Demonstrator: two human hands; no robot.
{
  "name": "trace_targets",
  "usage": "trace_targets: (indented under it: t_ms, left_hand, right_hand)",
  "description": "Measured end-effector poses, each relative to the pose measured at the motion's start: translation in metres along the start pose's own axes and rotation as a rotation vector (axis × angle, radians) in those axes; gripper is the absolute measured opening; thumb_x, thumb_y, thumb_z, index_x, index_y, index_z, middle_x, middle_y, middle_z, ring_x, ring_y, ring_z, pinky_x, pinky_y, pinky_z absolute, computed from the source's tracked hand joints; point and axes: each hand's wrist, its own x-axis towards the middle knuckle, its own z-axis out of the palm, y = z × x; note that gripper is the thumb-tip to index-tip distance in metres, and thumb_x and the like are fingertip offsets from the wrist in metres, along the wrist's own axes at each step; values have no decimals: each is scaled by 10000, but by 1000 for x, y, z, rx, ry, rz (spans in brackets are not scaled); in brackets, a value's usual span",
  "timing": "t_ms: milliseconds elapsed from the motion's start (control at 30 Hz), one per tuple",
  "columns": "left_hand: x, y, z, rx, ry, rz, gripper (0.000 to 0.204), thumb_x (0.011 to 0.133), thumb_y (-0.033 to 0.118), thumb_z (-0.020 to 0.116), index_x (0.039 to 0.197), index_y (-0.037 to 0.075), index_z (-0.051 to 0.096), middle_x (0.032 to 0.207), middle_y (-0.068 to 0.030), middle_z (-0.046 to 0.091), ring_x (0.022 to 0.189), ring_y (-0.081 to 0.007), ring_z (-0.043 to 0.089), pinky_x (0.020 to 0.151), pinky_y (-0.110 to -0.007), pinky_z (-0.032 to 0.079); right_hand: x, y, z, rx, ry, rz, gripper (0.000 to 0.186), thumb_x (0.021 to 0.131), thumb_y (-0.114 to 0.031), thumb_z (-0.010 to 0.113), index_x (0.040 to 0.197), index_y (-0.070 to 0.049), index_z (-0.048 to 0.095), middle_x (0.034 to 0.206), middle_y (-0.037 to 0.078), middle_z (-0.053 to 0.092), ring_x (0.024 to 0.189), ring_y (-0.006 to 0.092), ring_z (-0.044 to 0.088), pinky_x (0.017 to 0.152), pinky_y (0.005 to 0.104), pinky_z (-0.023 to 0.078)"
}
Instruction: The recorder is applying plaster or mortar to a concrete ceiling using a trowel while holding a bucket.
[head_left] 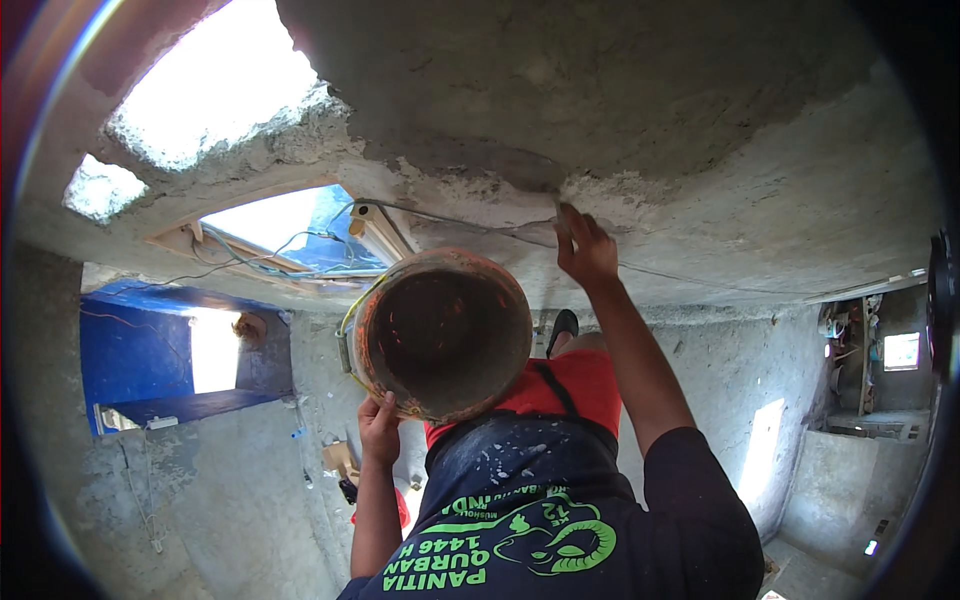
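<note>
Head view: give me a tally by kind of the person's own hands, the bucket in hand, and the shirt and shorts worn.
Hands: 2, left hand and right hand
Bucket: 1, held at its rim
Dark shirt: 1
Red shorts: 1
Total: 5

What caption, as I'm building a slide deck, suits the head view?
Left hand holding a bucket, right hand at a rough grey wall.
</note>
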Motion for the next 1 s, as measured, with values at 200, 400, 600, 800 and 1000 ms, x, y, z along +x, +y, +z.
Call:
trace_targets:
  t_ms: [200, 400, 600, 800, 1000]
  left_hand:
    - [-7, 0, -2, -14, 23, -26, 277, 1034, 165, 609, 1255, 0, 641, 1183, -100, 716, 1083, -213, 689, 968, -399, 539]
    - [2, 6, -2, -50, 14, 14, 241, 1009, 107, 620, 1222, 1, 660, 1141, -94, 730, 1029, -207, 706, 951, -379, 543]
    - [8, -8, -10, 103, 47, 15, 187, 945, 52, 673, 1120, -8, 696, 1059, -87, 737, 967, -181, 704, 890, -338, 558]
    - [-5, -18, -1, 7, 155, 14, 212, 917, 22, 708, 1125, -17, 692, 1073, -103, 746, 960, -188, 712, 875, -347, 563]
    - [3, 3, 13, 138, 142, -25, 248, 895, 9, 700, 1140, -27, 675, 1076, -117, 742, 963, -227, 727, 879, -387, 592]
  right_hand:
    - [-89, 15, -9, 47, -107, 154, 436, 943, -219, 684, 1360, -145, 580, 981, 180, 710, 800, 414, 713, 677, 510, 586]
    - [-34, -33, -24, 200, 73, 10, 407, 930, -168, 707, 1307, -57, 603, 1004, 187, 720, 814, 396, 720, 652, 466, 577]
    - [12, -24, 4, 167, -297, 118, 383, 973, -337, 630, 1313, -159, 622, 1088, 193, 714, 960, 419, 689, 819, 529, 558]
    - [-76, -4, -31, 316, -447, 384, 404, 947, -264, 700, 1319, -153, 591, 1075, 224, 720, 938, 426, 708, 789, 493, 573]
    - [-115, -33, -126, 845, -459, 899, 382, 947, -135, 709, 1274, -84, 518, 888, 88, 657, 693, 180, 644, 544, 312, 515]
